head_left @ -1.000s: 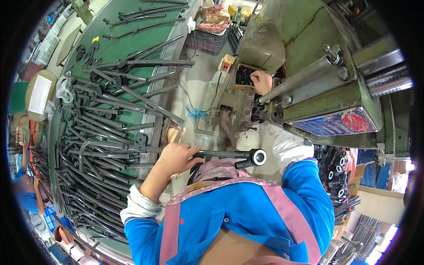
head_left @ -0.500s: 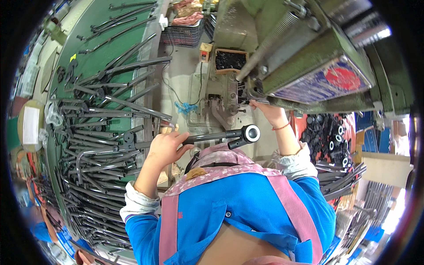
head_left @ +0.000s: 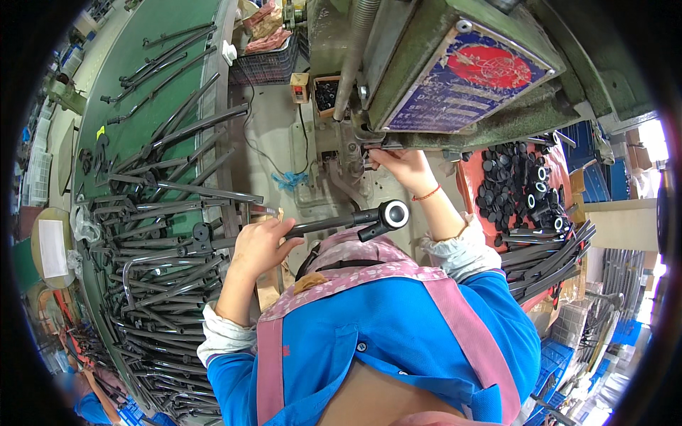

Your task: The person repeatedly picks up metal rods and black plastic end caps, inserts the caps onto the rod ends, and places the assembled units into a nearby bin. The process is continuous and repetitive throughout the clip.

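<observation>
My left hand point(head_left: 261, 246) is closed around a black metal tube point(head_left: 323, 226) held across my front. The tube's right end carries a round head with a white ring point(head_left: 394, 214) and a short side stub; its left end reaches a round joint over the pile of tubes. My right hand point(head_left: 406, 170) stretches forward to the green press machine point(head_left: 419, 85), just under its head. Its fingers are pinched together by the dark tooling point(head_left: 355, 150). What they hold, if anything, is too small to make out.
Many black tube frames point(head_left: 170, 305) cover the green table point(head_left: 142, 60) at left. A small box of black parts point(head_left: 327, 94) stands behind the tooling, near a dark crate point(head_left: 266, 67). Black caps point(head_left: 497, 184) and more tubes point(head_left: 547, 263) lie at right on a red surface.
The whole view has shifted, so the press appears further left and larger. Both hands keep about the same places: the left on the tube, the right at the tooling.
</observation>
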Available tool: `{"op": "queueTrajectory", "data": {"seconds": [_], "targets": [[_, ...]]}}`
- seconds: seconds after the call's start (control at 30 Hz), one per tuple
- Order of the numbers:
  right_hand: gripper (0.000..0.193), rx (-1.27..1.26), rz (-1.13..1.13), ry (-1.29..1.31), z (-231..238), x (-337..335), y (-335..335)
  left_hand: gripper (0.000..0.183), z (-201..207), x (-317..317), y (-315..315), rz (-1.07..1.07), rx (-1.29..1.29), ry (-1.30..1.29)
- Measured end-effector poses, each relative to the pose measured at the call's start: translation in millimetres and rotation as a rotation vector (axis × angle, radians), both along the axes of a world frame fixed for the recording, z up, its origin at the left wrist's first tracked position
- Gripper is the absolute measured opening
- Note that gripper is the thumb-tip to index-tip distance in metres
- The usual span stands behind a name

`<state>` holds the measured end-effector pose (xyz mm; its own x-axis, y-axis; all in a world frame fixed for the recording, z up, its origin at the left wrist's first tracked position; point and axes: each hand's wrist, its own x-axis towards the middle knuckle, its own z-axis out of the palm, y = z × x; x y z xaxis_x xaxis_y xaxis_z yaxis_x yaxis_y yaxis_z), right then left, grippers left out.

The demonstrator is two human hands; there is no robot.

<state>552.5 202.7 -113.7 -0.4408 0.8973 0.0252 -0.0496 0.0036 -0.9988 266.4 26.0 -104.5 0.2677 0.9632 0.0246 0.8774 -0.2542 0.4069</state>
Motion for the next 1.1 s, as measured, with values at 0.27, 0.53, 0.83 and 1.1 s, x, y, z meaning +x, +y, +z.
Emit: {"op": "queueTrajectory", "data": {"seconds": [0.27, 0.53, 0.83, 1.1], "targets": [[0.024, 0.549, -0.038, -0.347, 3.3, -5.3, -1.1, 0.035, -3.1, 1.5, -1.9, 0.005, -0.025, 0.009], [0.027, 0.204, 0.026, -0.628, 33.0, 23.3, 3.2, 0.037, -5.2, 3.7, -5.1, 0.034, -0.054, 0.022], [0.026, 1.05, -0.142, -0.421, 40.9, 18.4, 2.0, 0.038, -9.4, 7.4, -2.8, 0.029, -0.073, 0.003], [0.029, 0.743, -0.032, -0.576, 27.0, 2.8, 3.2, 0.04, -3.5, 14.3, 6.9, -0.013, -0.132, 0.045]]}}
